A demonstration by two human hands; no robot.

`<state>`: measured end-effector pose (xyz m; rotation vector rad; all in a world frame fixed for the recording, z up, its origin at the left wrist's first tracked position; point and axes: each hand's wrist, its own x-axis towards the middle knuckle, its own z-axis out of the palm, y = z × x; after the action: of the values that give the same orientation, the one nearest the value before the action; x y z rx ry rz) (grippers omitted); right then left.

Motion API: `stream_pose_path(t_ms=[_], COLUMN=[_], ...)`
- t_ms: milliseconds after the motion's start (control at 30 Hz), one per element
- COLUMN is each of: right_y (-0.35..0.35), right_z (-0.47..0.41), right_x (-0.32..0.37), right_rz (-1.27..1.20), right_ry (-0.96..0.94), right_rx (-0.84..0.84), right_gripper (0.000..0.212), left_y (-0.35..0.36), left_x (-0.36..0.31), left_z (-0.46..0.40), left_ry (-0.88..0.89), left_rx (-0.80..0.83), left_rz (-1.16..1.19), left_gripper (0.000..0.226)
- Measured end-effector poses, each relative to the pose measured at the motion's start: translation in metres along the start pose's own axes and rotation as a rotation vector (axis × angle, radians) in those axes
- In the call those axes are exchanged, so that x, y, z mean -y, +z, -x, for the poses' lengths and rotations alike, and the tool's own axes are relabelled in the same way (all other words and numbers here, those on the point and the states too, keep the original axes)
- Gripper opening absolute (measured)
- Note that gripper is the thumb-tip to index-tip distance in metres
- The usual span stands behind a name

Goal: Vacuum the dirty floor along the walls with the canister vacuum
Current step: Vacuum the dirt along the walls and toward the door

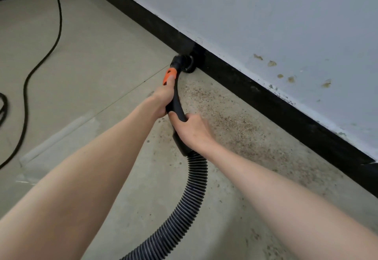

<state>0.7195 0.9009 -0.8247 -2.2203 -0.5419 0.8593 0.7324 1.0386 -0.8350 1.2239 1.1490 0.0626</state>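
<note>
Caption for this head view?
Both hands grip the vacuum handle, nozzle at the baseboard, brown dirt alongside.

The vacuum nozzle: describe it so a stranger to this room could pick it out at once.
Follow the black baseboard under the pale wall to about the frame's middle. There the round black nozzle meets the floor at the baseboard's foot, beyond the left hand and right hand gripping the handle. Just behind it sits the only orange part in view, a collar.
</note>
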Motion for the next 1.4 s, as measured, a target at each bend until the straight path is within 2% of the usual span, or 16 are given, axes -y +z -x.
stream_pose_path(t_ms=[67,233,533,900,1100,1267,1400], right_y=[-0.002,-0.012,-0.026,-0.033,-0.035,-0.034,-0.025], right_z=[0.01,0.039,0.083,0.119,0.131,0.136,0.129], right_x=[-0.005,-0.019,-0.045,-0.064,-0.066,-0.06,-0.044], right_rz=[0.0,-0.003,0.0,-0.031,-0.032,-0.052,-0.048], right_ry=[0.007,0.035,0.07,0.115,0.142,0.116,0.045], right_rx=[-0.011,-0.031,-0.064,-0.12,-0.15,-0.172,-0.1], right_gripper=[0.053,0.051,0.046,0.05,0.049,0.051,0.055], left_y=[0.004,0.021,0.047,0.065,0.066,0.063,0.037], left_x=[0.006,0.022,0.047,0.065,0.065,0.062,0.057], left_z=[0.007,0.029,0.061,0.099,0.114,0.122,0.123], left_ry=[-0.004,0.005,0.006,0.018,-0.015,0.006,0.025], left_rx=[0.012,0.052,0.093,0.215,0.274,0.219,0.099], left_rz=[0.007,0.015,-0.012,-0.039,-0.038,-0.017,0.047], left_gripper=[0.087,0.075,0.074,0.036,0.033,0.038,0.047])
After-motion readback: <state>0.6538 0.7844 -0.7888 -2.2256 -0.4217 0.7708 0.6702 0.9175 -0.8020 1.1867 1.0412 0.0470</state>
